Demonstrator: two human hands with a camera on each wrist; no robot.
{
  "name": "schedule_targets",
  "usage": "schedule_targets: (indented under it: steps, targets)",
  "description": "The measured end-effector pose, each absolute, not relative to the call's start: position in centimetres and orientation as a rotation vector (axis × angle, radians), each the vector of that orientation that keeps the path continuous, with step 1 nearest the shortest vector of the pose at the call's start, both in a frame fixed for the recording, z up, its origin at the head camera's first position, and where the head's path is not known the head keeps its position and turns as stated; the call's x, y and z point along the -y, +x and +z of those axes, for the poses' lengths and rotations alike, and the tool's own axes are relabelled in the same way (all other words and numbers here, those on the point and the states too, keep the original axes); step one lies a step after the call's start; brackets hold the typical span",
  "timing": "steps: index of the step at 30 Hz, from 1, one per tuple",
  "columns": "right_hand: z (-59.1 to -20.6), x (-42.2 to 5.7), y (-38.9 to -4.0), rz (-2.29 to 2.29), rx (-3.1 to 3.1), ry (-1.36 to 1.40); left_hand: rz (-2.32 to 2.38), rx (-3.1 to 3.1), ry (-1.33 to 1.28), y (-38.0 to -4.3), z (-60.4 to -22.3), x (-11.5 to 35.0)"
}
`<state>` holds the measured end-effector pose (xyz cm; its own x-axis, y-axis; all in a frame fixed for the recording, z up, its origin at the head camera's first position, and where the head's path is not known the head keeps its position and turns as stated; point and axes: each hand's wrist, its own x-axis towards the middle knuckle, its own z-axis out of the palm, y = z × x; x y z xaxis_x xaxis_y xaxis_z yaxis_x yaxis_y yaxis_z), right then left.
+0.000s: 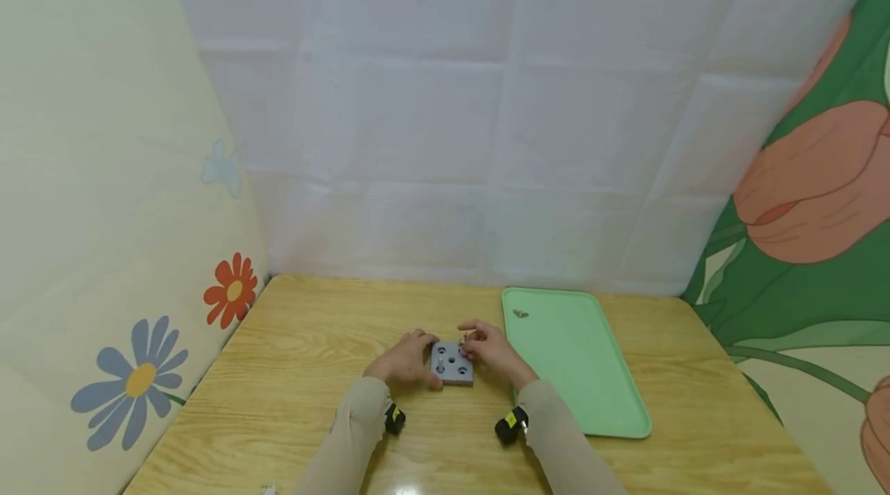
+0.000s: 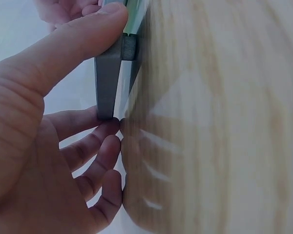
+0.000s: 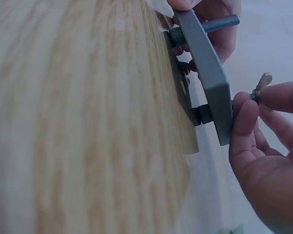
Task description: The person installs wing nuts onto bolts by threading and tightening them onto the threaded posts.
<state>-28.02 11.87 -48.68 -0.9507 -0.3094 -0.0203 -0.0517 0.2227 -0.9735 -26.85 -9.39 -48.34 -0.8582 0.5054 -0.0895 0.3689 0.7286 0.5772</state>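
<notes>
A square grey plate [image 1: 450, 376] with several round holes lies just above the table between the two hands. My left hand [image 1: 409, 360] grips its left side, the thumb on the near edge and fingers at the far edge. One threaded bolt [image 3: 222, 23] stands up through the plate near the left hand. At the plate's far right corner my right hand [image 1: 489, 350] pinches a small wing nut [image 3: 264, 82] between thumb and forefinger, over the end of a second bolt [image 3: 254, 96]. Bolt heads [image 3: 204, 114] stick out under the plate, close to the tabletop.
Right of the hands lies a light green tray [image 1: 577, 364] with a raised rim. Small brass-coloured wing nuts [image 1: 520, 313] sit in its far left corner. The wooden table [image 1: 334, 310] meets a white cloth backdrop [image 1: 389, 132] behind. A small pale object [image 1: 269, 489] shows at the near edge.
</notes>
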Motion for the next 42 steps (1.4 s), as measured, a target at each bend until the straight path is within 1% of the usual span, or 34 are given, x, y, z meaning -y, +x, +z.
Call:
schedule_targets:
  steps: [5, 8, 12, 17, 24, 28, 37, 42]
  targets:
    - [-46.9, -11.6, -26.9, -1.780, -2.301, -0.347, 0.840, -2.682, 0.693, -26.9, -48.3, 9.5]
    - [-46.5, -11.4, -26.7, -1.745, -2.336, -0.339, 0.853, -2.677, 0.689, -26.9, -48.2, 9.6]
    - [-47.5, -11.5, -27.4, -1.737, -2.349, -0.317, 0.855, -2.679, 0.683, -27.0, -48.1, 9.6]
    - [-49.2, -11.6, -28.7, -1.837, -2.246, -0.274, 0.838, -2.682, 0.675, -27.1, -48.2, 9.7]
    - [-49.5, -11.4, -29.0, -1.838, -2.247, -0.216, 0.850, -2.673, 0.653, -27.0, -48.2, 9.6]
    - [-49.6, -11.4, -28.9, -1.832, -2.260, -0.238, 0.848, -2.671, 0.654, -27.0, -48.2, 9.6]
    - [-49.5, -11.7, -28.9, -1.755, -2.329, -0.404, 0.844, -2.676, 0.662, -27.2, -48.3, 9.6]
    - [-49.5, -11.7, -29.0, -1.722, -2.367, -0.416, 0.849, -2.677, 0.669, -27.1, -48.2, 9.6]
